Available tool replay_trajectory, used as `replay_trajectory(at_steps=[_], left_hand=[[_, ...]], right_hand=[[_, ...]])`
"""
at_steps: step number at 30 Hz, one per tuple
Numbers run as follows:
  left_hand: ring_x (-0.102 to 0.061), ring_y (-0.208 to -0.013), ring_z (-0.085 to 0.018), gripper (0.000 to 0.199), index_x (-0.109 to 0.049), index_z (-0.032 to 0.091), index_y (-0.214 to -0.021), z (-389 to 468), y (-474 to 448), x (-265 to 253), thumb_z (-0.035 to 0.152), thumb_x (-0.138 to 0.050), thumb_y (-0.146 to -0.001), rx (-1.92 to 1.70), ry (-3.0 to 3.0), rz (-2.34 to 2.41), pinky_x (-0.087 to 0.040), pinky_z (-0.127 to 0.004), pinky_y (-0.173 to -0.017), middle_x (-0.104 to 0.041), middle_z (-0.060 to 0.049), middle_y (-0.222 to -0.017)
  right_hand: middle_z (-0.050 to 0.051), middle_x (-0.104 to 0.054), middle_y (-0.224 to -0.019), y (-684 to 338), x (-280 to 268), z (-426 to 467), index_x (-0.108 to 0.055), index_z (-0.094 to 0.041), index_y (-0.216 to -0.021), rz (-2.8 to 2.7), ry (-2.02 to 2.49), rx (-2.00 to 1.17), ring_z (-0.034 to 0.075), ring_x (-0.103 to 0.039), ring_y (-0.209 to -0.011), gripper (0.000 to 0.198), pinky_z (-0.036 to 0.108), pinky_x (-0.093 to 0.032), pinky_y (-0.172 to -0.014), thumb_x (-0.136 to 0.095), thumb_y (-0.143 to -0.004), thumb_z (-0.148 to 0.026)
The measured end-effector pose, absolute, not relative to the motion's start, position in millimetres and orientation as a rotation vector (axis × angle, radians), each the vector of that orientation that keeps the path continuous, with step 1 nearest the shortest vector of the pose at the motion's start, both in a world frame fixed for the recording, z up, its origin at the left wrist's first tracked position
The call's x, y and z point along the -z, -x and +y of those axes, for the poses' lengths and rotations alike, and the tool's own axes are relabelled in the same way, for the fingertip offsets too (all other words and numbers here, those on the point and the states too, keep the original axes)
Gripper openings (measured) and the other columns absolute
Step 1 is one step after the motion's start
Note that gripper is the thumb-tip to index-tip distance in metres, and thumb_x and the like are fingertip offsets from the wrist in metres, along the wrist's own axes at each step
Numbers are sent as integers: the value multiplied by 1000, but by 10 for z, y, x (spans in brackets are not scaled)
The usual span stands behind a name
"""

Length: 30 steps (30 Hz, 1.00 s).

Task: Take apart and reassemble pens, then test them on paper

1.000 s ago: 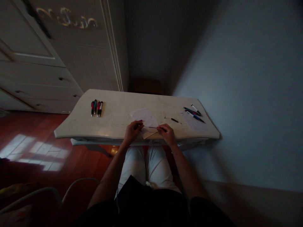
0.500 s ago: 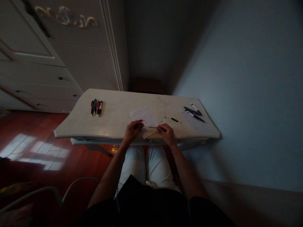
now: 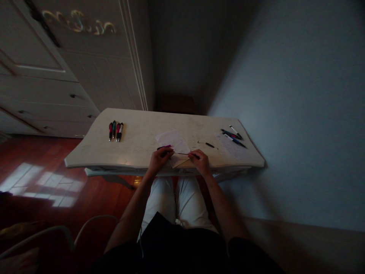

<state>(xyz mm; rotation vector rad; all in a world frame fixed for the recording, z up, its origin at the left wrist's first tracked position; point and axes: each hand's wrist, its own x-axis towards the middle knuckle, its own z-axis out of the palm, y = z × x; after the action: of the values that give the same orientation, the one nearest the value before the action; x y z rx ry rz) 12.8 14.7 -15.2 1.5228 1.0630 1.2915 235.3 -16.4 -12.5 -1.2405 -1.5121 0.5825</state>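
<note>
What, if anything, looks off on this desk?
Nothing spilled or visibly broken, though the view is dim. Mildly untidy: the pens on the right lie loosely fanned, partly over a sheet, unlike the four side-by-side pens on the left. The paper near the left hand also lies aslant on the desk.

I read the desk top (image 3: 139, 123) as painted, smooth, faintly scuffed; paper (image 3: 173, 139) matt, creased; pens (image 3: 118, 131) smooth plastic, tips (image 3: 118, 140) shiny, metal-looking; floor (image 3: 98, 190) glossy wood; trousers (image 3: 162, 196) matt cloth; wall (image 3: 308, 114) smooth, matt from my end
</note>
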Motion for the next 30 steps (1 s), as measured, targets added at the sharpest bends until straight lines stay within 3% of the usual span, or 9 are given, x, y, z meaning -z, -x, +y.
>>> replay_trajectory(at_steps=[5,10,15,18,20,23,27,30], left_hand=[[-70,-78,-20,34,-74,15,-95,111,-135,110,43,-74,-76,-1268,-1513,1044,-57,-30,-66,-72,-14,-110],[-64,-65,-13,37,-69,16,-110,88,-101,70,42,-68,-83,-1274,-1604,1082,-52,-25,-59,-73,-9,-98],[-62,-72,-14,24,-68,17,-103,144,-33,106,33,-64,-86,-1568,-1831,1297,-50,-26,-64,-66,-8,-100],[-62,-97,-24,23,-70,19,-107,188,45,104,27,-62,-87,-1475,-2097,1541,-51,-39,-83,-64,-12,-111],[-53,-117,-34,26,-72,21,-109,213,100,88,29,-67,-85,-1270,-2228,1733,-46,-49,-93,-59,-16,-127],[-45,-127,-40,21,-75,23,-100,258,157,67,32,-72,-82,-1017,-2286,1846,-43,-55,-94,-55,-16,-134],[-61,-107,-30,11,-76,22,-89,314,183,64,29,-67,-86,-1239,-2129,1640,-50,-46,-90,-69,-12,-106],[-66,-90,-22,17,-73,20,-93,296,189,63,33,-62,-89,-1511,-1873,1414,-54,-33,-74,-71,-9,-95]], right_hand=[[5,-69,-80,-2338,106,-168,-74,-21,-79,-1494,1242,-572,19,-64,-78,13,30,-50,-73,-69,-83,-32],[5,-70,-81,-2341,100,-166,-74,-21,-78,-1469,1238,-583,19,-65,-80,15,31,-50,-76,-69,-82,-34],[5,-69,-82,-2372,129,-157,-73,-20,-80,-1420,1242,-616,19,-64,-78,17,30,-49,-72,-69,-82,-37],[5,-68,-80,-2380,144,-151,-73,-20,-79,-1395,1238,-620,19,-63,-77,19,30,-49,-70,-69,-81,-39],[5,-68,-80,-2378,144,-150,-72,-21,-78,-1388,1232,-619,19,-63,-77,20,30,-49,-70,-69,-81,-40],[5,-68,-81,-2375,133,-153,-72,-21,-79,-1387,1229,-626,19,-63,-78,19,30,-49,-72,-69,-81,-39],[5,-68,-81,-2379,118,-159,-72,-21,-78,-1399,1248,-618,19,-63,-78,19,30,-49,-73,-69,-81,-39],[5,-67,-81,-2380,116,-163,-72,-20,-79,-1392,1246,-623,19,-63,-78,20,30,-48,-72,-69,-80,-40]])
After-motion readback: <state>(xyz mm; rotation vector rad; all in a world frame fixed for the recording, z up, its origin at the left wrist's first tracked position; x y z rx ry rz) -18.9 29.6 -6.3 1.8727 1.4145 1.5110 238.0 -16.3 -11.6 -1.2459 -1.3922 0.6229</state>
